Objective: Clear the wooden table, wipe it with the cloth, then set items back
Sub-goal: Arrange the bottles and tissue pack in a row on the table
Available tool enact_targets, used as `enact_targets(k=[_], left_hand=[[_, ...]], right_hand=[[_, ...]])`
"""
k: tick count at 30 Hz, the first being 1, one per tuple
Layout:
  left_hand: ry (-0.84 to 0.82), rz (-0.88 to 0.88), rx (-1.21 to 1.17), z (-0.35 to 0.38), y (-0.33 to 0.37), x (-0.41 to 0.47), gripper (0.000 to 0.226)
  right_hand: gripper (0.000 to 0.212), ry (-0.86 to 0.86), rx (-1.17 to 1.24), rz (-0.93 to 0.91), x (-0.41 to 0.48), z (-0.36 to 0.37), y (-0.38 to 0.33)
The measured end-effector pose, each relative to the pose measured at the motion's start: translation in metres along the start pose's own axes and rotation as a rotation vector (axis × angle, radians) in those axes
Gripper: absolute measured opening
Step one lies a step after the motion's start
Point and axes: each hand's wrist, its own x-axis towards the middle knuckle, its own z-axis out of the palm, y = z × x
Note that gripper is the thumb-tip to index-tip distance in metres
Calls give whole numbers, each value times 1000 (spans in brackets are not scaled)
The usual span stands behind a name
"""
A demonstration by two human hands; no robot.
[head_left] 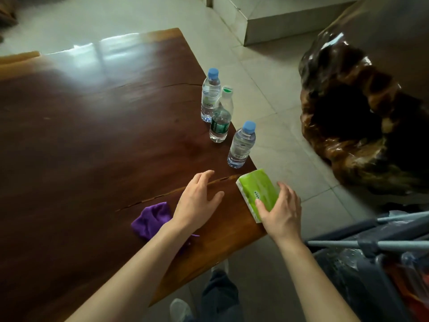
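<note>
**At the table's right edge: tissue pack in hand, bottles lined along the rim**

On the right-hand edge of the wooden table [92, 135], the right hand [282, 210] grips a green tissue pack [257, 194], thumb on the near long side and fingers over the far end. The pack lies at the rim, its outer end reaching past the edge over the tiled floor [278, 94]. Whether it rests fully on the wood cannot be told.

The left hand [197, 201] hovers just beside the pack, fingers spread wide, holding nothing. Whether it touches the surface cannot be told.

The purple cloth [151, 219] lies crumpled on the table, partly hidden under the left forearm, near the front edge.

Three water bottles stand upright along the same right edge. The far blue-capped bottle [210, 96] and the green-labelled bottle [220, 119] stand just beside each other, overlapping in view. The near blue-capped bottle [241, 145] stands apart, right at the rim, between that pair and the pack.

The tabletop left of the bottles and hands is bare, glossy wood with long cracks running across it.

Off the right edge, a large dark carved wooden stump [362, 117] stands on the floor, well apart from the table. A grey-framed cart [380, 247] stands near the front right corner, narrowing the floor room there.
</note>
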Motion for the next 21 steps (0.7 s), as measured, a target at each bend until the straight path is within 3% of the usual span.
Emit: enact_targets(k=[9, 21], left_hand=[[-36, -92, -79, 35, 17, 81, 99], [49, -234, -431, 73, 36, 145, 90]], right_hand=[[117, -184, -78, 44, 24, 37, 11], [116, -242, -76, 87, 33, 56, 21]])
